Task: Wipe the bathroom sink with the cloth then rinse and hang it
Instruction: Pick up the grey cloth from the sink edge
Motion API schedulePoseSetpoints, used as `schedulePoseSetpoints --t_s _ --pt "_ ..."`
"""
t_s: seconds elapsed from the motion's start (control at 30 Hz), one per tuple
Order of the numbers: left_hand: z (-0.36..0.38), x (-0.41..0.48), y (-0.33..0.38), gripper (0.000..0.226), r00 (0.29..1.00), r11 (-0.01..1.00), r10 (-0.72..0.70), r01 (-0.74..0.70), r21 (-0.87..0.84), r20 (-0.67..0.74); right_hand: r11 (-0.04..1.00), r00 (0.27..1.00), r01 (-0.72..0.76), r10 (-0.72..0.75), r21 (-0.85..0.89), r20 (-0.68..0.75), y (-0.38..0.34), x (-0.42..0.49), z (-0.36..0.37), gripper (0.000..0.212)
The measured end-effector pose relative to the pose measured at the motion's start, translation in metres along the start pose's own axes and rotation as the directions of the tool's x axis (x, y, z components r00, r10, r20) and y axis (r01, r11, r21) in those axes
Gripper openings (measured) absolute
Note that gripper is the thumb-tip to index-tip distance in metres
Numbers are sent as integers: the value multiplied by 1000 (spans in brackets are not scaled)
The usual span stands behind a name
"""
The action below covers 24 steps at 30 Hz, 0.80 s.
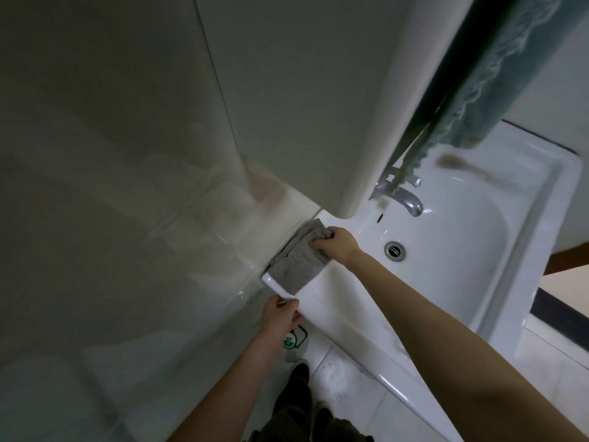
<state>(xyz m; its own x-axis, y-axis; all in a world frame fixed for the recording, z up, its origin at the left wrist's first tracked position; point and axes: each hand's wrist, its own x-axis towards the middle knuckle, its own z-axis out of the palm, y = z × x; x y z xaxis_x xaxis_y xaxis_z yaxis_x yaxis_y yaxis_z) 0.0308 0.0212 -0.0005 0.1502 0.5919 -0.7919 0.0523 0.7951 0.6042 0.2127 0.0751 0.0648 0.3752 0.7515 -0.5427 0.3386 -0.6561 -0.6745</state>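
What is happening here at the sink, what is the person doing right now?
A person is wiping the sink. The right hand holds a grey cloth against the left rim, close to the wall. The left hand grips the front corner of the rim. No water shows at the faucet, and a green towel hangs above the basin.
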Motion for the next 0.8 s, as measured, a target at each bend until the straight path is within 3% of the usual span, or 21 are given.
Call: schedulePoseSetpoints --t_s 0.17,0.27,0.33,0.4,0.53,0.7,0.8 --pt "-4 -7 6 15 998 999 -42 43 -5 37 994 994 98 -95 51 -58 3 -31 -10 19" --pt "-9 -14 12 15 998 999 -37 36 22 50 964 996 62 -41 260 -84 5 -58 -20 25" --pt "-13 -23 17 4 997 999 -32 31 24 66 907 993 67 -19 415 -118 7 -81 -25 18" --pt "-17 -32 22 19 998 999 23 -25 35 58 836 983 103 -3 539 -183 9 -108 -27 9" --pt "-27 -62 31 14 971 965 211 -225 135 113 750 942 174 63 638 -331 27 -165 -31 12" --pt "-52 -93 11 16 905 872 358 -413 264 231 702 912 177 145 690 -382 78 -249 -18 9" --pt "-76 -110 -19 5 902 831 356 -424 359 243 681 894 105 254 724 -369 117 -304 -1 5"
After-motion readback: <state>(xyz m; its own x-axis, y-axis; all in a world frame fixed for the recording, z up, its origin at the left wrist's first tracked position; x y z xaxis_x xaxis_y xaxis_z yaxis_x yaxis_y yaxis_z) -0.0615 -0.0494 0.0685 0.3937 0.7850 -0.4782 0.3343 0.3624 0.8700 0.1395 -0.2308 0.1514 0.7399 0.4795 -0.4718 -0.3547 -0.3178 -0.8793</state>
